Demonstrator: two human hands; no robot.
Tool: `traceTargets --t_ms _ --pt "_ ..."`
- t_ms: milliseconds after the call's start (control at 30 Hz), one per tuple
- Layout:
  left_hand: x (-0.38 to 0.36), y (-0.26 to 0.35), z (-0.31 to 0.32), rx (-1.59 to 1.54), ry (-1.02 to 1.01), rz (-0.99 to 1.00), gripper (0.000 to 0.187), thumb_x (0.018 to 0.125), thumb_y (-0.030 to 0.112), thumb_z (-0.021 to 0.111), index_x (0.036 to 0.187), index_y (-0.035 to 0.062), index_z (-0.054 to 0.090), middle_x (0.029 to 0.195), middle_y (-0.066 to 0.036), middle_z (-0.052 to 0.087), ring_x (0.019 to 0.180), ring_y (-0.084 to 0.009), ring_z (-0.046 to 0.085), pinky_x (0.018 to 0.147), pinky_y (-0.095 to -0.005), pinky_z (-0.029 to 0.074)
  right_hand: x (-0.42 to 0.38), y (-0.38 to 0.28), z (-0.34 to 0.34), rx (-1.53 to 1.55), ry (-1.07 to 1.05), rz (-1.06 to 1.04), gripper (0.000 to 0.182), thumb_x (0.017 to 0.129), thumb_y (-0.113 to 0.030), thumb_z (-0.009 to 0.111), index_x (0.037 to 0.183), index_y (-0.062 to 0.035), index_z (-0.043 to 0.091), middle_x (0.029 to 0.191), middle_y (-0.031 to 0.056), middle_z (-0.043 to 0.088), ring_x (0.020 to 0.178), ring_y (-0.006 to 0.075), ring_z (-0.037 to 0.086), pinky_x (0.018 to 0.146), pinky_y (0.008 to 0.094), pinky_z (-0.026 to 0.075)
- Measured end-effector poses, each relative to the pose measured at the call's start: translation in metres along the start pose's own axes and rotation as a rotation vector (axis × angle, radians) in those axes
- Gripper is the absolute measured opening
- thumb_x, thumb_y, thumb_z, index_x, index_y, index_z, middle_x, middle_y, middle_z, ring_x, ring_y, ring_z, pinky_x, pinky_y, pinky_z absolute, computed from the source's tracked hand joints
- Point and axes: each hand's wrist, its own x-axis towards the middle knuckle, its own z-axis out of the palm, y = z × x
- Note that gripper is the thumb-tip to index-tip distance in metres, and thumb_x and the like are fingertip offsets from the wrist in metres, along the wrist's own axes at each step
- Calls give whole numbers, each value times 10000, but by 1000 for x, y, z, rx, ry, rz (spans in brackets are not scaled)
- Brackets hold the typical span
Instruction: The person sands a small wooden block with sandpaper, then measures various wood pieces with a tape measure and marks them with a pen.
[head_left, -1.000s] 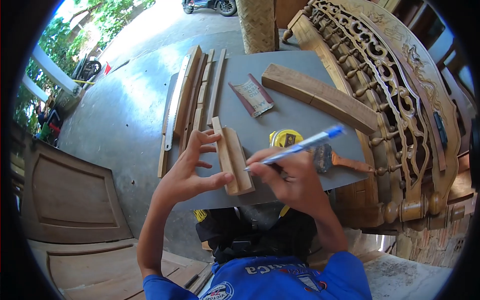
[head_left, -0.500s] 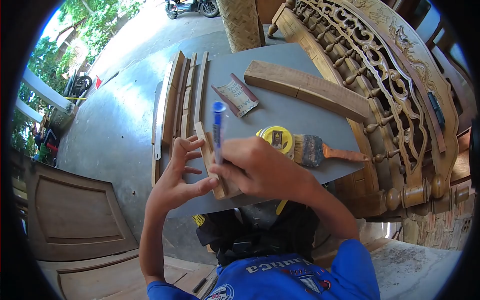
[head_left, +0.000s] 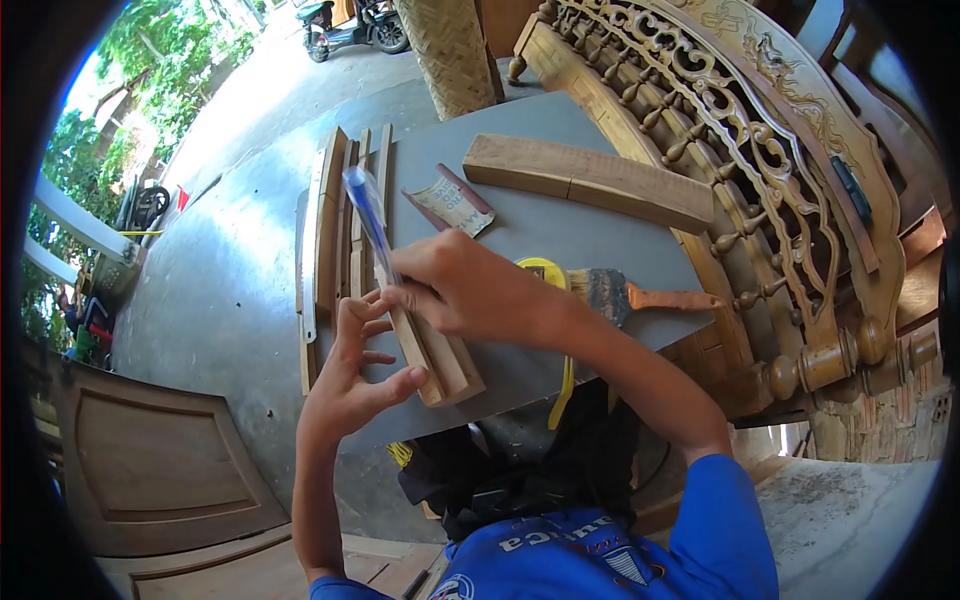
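Two pieces of light brown wood, a narrow straight strip (head_left: pixel 417 357) and a wider flat block (head_left: pixel 459 369), lie lengthwise together near the close edge of a smooth grey desk (head_left: pixel 640 252), the strip along the block's left side. The left hand (head_left: pixel 349 382) spans the strip, its fingers parted in a wide curve, the thumb against the near end and the index finger bent close to the right hand. Fingers of the right hand (head_left: pixel 452 288) pinch a clear and blue pen (head_left: pixel 369 208) above the far part of the strip, its blue end tilted up and away; the point is too hidden to tell whether it touches.

Just beyond the right wrist sits a round yellow tape measure (head_left: pixel 543 268), partly covered by the arm. Beside it lies a flat paintbrush with dark bristles and an orange-brown wooden handle (head_left: pixel 672 299). Farther off rest a curled sheet of reddish-brown sandpaper (head_left: pixel 452 204) and a thick, slightly curved wooden beam (head_left: pixel 590 180). Left of these, several long wooden lengths (head_left: pixel 329 215) lie side by side, with a silver saw blade (head_left: pixel 312 250) along them.

Past the desk's right side stands carved wooden furniture with turned spindles (head_left: pixel 742 135); a column with a woven pattern (head_left: pixel 449 58) rises behind the far edge.
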Motion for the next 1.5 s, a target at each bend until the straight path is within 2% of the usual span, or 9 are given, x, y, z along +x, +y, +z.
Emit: traceTargets --t_ms 167,433,533,633,833,933,1133,1333,1500 --pt "0 2 -3 -10 -39 -38 823 644 445 735 1201 23 300 1275 -211 373 1130 -334 457 803 -395 461 -29 -25 -1 120 -24 14 174 777 -106 603 732 52 543 661 213 541 599 345 547 559 389 408" --pt "3 0 -2 37 -20 25 841 641 479 725 1212 37 296 1272 -227 375 1138 -345 447 808 -399 475 11 16 5 -22 56 10 211 794 -110 598 703 68 532 626 216 536 530 302 527 531 361 392" --pt "1 2 -2 30 -25 14 847 633 490 727 1211 46 296 1275 -230 373 1137 -346 448 804 -403 481 1 4 0 60 6 63 179 783 -89 578 704 66 538 671 244 564 676 384 582 605 411 441" --pt "1 3 -2 38 -13 4 852 625 494 731 1209 51 297 1275 -231 373 1132 -345 453 802 -404 486 -6 1 -1 47 -8 37 203 798 -118 598 718 64 560 634 215 548 552 293 550 539 355 401" --pt "2 2 -1 21 -13 1 846 623 492 734 1199 50 302 1284 -230 364 1136 -340 450 804 -392 484 5 24 11 -50 152 -15 194 801 -117 593 725 61 576 638 214 554 567 301 563 548 353 412" --pt "3 1 -1 -4 -25 -3 836 626 480 738 1196 49 302 1291 -231 357 1139 -336 447 804 -385 481 -7 4 0 40 41 59 195 794 -118 599 737 67 577 654 212 560 588 314 560 557 360 416" --pt "1 2 -2 10 -20 -14 827 629 452 749 1189 52 291 1287 -224 361 1139 -327 446 805 -387 479 6 19 8 -23 108 25 187 787 -98 600 720 69 548 668 206 551 610 325 560 563 367 414" --pt "1 5 -3 6 -20 -24 814 626 442 756 1176 60 294 1292 -224 355 1140 -334 444 805 -394 479 -34 -25 -3 100 -64 -45 208 780 -118 613 721 54 512 684 208 546 629 339 554 573 374 416" --pt "3 0 -1 -76 -45 -23 810 618 439 765 1162 66 296 1296 -221 349 1140 -336 445 801 -395 481 -24 -17 -3 133 -41 33 188 782 -103 612 718 43 512 659 198 537 640 357 543 581 378 416"
